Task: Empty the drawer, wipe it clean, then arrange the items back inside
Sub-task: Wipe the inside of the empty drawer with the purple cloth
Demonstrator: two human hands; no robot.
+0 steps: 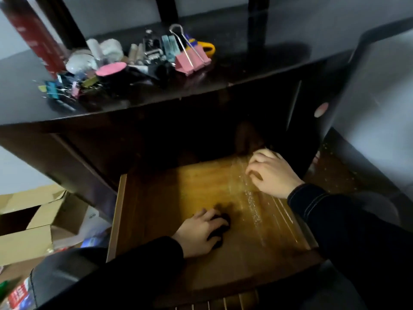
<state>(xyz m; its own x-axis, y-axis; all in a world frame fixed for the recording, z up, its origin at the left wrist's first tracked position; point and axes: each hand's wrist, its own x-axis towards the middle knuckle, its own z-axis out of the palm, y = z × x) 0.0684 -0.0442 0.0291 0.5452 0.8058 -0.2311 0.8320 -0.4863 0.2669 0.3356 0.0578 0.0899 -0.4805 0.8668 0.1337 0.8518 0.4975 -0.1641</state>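
Left hand (199,231) is lying palm down, near and centre, pointing toward the far right. Its fingers (210,218) are curling over a dark wad (221,222) and gripping it. Left forearm (143,262), in a dark sleeve, is coming in from the near left and rising to the wrist.

Right hand (271,175) is sitting farther off and to the right, back upward, knuckles raised. Its fingers are bending down, with the tips turning left. Whether they are pinching anything cannot be told. Right forearm (335,218), in a dark sleeve with pale stitching, is reaching in from the near right. The hands are sitting well apart.
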